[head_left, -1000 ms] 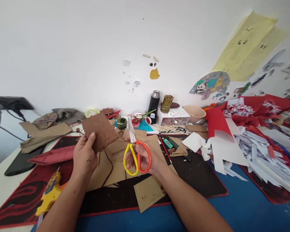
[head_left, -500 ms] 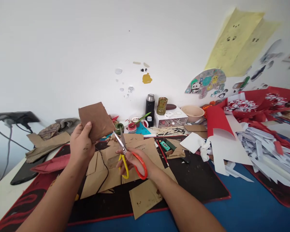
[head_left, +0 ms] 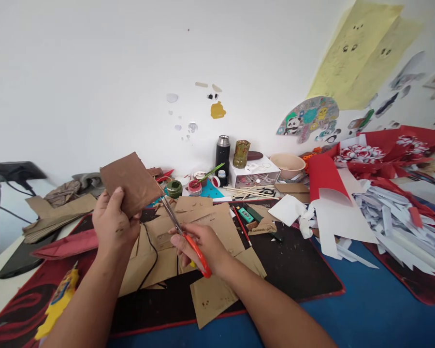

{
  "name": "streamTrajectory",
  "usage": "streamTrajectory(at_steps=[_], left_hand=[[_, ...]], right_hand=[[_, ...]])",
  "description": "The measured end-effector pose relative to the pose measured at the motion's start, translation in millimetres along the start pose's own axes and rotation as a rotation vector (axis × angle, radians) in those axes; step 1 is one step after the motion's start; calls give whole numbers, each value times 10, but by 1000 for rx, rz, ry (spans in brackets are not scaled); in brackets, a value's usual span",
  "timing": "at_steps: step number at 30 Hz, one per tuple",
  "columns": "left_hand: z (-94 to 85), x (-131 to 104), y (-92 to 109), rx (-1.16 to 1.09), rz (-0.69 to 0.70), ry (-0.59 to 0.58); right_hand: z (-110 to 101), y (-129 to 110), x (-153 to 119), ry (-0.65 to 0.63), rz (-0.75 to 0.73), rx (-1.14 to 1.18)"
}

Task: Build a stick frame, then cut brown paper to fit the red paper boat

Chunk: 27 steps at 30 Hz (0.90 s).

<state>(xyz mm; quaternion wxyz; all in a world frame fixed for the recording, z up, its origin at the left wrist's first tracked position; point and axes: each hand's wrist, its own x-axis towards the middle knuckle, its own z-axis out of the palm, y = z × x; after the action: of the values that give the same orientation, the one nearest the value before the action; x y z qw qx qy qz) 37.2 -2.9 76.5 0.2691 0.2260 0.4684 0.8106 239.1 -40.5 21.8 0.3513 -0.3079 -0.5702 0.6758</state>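
A square piece of brown-painted cardboard (head_left: 132,181) is raised above the table, its lower left side gripped by my left hand (head_left: 116,220) with the thumb on its face. Wrapped round red-and-yellow-handled scissors (head_left: 196,253), my right hand (head_left: 203,244) keeps the blades pointing up and left. The blade tips meet the cardboard's right corner; whether they cut into it is too small to tell. Below both hands lie flat pieces of brown cardboard (head_left: 212,217) on a black and red mat (head_left: 293,270).
Paint jars (head_left: 174,188), a black flask (head_left: 223,153) and a white box (head_left: 255,171) line the wall. Wooden sticks (head_left: 250,192) lie before the box. White paper strips (head_left: 391,237) heap at the right. A yellow glue gun (head_left: 60,299) rests by my left forearm.
The cardboard and my left hand have shifted left in view. The scissors have turned and their blades have come closer together, with the tips now at the cardboard's corner.
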Motion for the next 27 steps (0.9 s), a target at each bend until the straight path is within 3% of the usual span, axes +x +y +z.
streamTrajectory(at_steps=[6, 17, 27], left_hand=[[-1, -11, 54, -21, 25, -27], [11, -154, -172, 19, -7, -233], [27, -223, -137, 32, 8, -252]], right_hand=[[-10, 97, 16, -5, -9, -38], [-32, 111, 26, 71, -37, -81], [-56, 151, 26, 92, -80, -150]])
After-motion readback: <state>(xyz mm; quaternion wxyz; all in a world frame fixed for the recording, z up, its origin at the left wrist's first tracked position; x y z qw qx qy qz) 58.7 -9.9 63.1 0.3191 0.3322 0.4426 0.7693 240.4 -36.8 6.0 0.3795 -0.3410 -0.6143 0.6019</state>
